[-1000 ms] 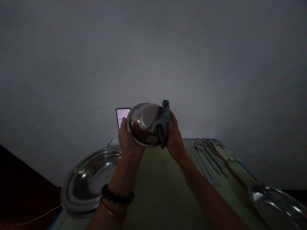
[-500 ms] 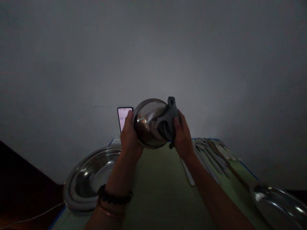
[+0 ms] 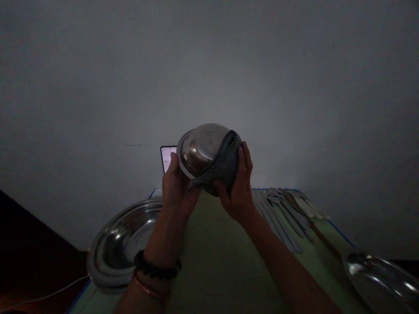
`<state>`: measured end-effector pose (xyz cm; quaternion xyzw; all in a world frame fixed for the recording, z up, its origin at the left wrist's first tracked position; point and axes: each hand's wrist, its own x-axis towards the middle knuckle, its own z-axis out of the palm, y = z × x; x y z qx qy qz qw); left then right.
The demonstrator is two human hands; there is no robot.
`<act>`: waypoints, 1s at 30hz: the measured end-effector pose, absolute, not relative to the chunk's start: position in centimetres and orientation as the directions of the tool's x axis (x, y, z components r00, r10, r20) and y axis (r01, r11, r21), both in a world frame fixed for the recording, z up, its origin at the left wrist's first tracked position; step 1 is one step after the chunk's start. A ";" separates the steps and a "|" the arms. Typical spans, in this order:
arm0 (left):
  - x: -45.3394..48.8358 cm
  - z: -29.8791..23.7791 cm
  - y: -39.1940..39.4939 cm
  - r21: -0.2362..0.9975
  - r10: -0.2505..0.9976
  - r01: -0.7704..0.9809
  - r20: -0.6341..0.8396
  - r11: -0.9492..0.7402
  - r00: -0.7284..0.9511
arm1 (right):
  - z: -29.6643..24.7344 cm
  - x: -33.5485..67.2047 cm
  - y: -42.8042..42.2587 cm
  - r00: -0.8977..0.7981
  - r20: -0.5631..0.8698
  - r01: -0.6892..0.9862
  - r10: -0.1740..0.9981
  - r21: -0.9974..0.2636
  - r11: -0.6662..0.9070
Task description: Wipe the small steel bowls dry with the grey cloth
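A shiny metal bowl (image 3: 199, 146) is held up above the table, tilted so that its outer side and base face me. My left hand (image 3: 176, 187) grips it by the rim on the left, thumb up along the edge. Against the bowl's right side, my right hand (image 3: 237, 187) presses a dark grey checked cloth (image 3: 224, 163), fingers wrapped round the outside. One corner of the cloth hangs down toward my left palm. The bowl's inside is hidden from me.
A large metal basin (image 3: 111, 248) stands on the green table (image 3: 225, 261) at left. Behind my left hand a phone (image 3: 166, 158) leans near the wall. Several spoons and other cutlery (image 3: 284, 213) lie at right, beside a metal dish (image 3: 379, 274). A white cable (image 3: 49, 297) runs at lower left.
The bowl has turned so its base shows more and has risen slightly. My right hand has slid the cloth round, and it now spreads over more of the lower right side.
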<state>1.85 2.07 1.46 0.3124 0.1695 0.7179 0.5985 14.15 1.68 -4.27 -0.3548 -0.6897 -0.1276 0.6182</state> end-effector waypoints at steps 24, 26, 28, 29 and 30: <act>2.9 0.2 0.1 0.833 0.846 -0.278 0.522 -0.479 0.105 | -2.0 12.8 -0.7 0.317 0.895 0.560 0.313 -0.443 0.700; 2.8 0.3 -0.1 0.828 0.817 -0.140 0.559 -0.543 0.139 | -2.0 13.2 -0.4 0.370 0.864 0.511 0.341 -0.496 0.702; 2.8 0.6 -0.4 0.815 0.800 -0.010 0.572 -0.580 0.185 | -1.8 13.8 -0.1 0.418 0.832 0.480 0.366 -0.544 0.688; 2.8 0.8 -0.5 0.806 0.795 0.041 0.573 -0.591 0.199 | -1.7 14.0 0.0 0.431 0.819 0.471 0.380 -0.563 0.679; 2.9 1.0 -0.7 0.800 0.794 0.075 0.571 -0.595 0.208 | -1.6 14.3 0.1 0.440 0.808 0.463 0.392 -0.578 0.672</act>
